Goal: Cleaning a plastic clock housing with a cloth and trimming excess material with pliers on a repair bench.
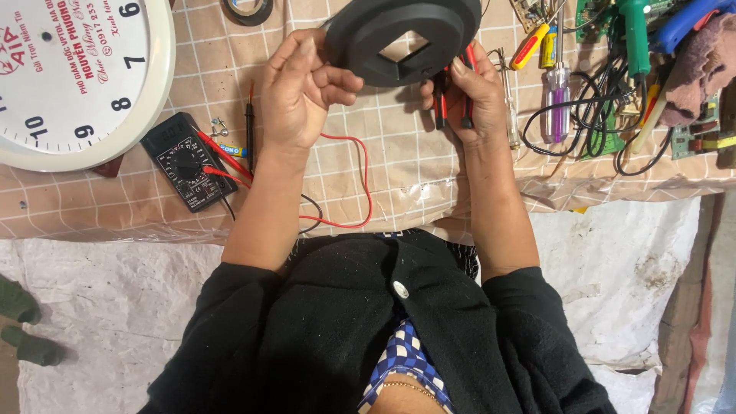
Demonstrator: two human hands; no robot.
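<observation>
One head camera looks steeply down, close over the checked table [383,176].

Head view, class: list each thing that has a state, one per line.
Left hand: grips black round plastic disc, raised off the table.
Right hand: holds red-and-black handled pliers.
Black multimeter: flat, red lead attached.
White wall clock: lying face up.

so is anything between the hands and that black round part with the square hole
Nothing visible. The left hand grips the black round part directly at its left edge. The right hand touches its lower right edge while also holding red-handled pliers below it.
</observation>
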